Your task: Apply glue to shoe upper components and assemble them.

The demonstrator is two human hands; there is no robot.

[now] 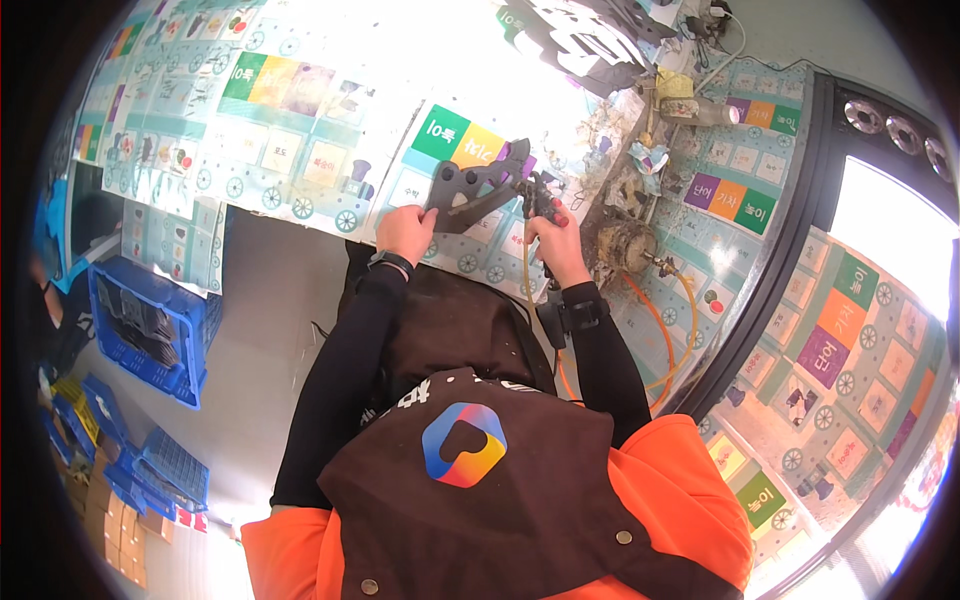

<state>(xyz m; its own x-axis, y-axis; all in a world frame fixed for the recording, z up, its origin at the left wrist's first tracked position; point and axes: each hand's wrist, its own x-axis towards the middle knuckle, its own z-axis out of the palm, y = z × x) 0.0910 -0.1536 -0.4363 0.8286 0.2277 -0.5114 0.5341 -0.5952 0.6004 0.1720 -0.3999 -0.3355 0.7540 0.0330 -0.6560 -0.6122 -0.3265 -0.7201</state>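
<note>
My left hand [404,236] is closed on the near left end of a dark grey moulded part [462,192] with round holes and a forked, angular shape. The part is over the table's patterned cover. My right hand [560,247] is wrapped round a dark hand tool [543,200] with a thin yellowish hose [527,262] hanging beside it. The tool's front end meets or overlaps the part's right side; I cannot tell whether they touch. Most of the tool's handle is hidden by my fingers.
More dark parts [590,45] are piled at the far edge. A glue-stained metal fixture [628,245] stands to the right, with an orange hose [660,320] nearby. Blue crates [150,330] are on the floor at left. A dark-framed window [890,235] is at right.
</note>
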